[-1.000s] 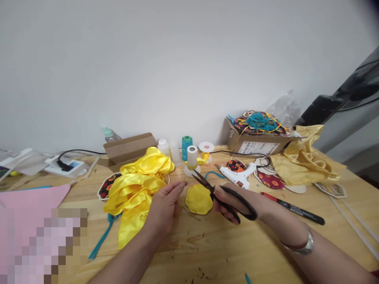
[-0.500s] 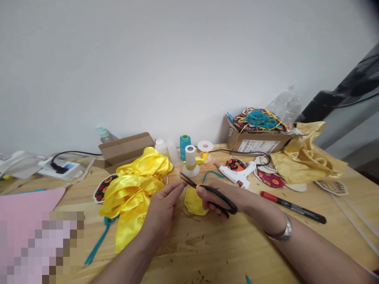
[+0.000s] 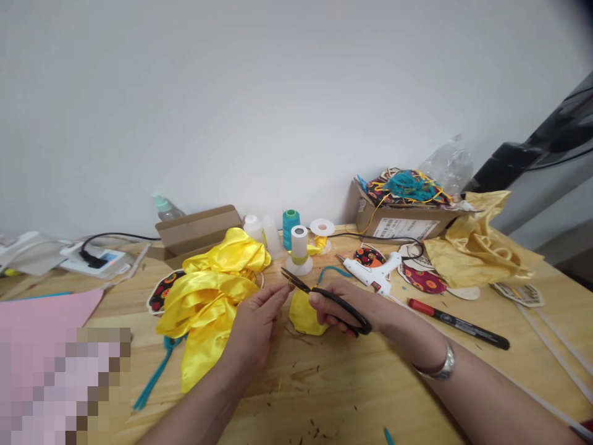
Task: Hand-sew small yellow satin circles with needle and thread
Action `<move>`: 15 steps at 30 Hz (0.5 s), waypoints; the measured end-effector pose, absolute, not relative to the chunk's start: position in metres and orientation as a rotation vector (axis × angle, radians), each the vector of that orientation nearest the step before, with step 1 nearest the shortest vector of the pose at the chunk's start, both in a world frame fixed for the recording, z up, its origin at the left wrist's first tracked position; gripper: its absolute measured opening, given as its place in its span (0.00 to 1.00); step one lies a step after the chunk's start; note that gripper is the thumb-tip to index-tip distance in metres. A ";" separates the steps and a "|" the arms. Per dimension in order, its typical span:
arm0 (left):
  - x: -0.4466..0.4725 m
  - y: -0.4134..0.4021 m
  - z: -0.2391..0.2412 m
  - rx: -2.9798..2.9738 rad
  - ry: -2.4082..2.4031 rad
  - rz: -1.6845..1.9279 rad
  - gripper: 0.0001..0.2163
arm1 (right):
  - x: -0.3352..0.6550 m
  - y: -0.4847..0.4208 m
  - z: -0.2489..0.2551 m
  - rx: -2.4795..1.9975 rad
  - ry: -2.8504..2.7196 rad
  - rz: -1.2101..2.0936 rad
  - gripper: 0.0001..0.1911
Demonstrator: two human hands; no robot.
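Fingers (image 3: 278,295) of the left hand (image 3: 254,327) pinch a thin thread at the scissors' (image 3: 324,300) tips; the right hand (image 3: 343,306) grips the handles. The light, limp, slippery yellow satin disc (image 3: 302,314) lies on the tabletop (image 3: 370,389) at six o'clock of the blades, best pinched at its edge.

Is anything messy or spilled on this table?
Nothing is spilled, but it is cluttered. Small thread snippets dot the wooden table by the arms. The cardboard box overflows with tangled teal and yellow cord. The right hand holds black scissors, tips at the left hand.
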State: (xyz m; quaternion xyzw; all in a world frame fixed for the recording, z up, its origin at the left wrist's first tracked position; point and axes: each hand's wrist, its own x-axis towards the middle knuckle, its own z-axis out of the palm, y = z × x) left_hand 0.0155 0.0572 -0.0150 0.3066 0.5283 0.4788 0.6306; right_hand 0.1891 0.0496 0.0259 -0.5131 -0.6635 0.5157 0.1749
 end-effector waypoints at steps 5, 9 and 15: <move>0.015 0.058 -0.016 0.708 1.262 1.085 0.14 | 0.190 0.046 0.034 -1.431 -1.882 1.357 0.28; 0.015 0.059 -0.017 0.712 1.270 1.076 0.15 | 0.192 0.054 0.028 -1.401 -1.933 1.451 0.29; 0.015 0.058 -0.014 0.695 1.241 1.108 0.13 | 0.197 0.064 0.018 -1.391 -1.998 1.417 0.29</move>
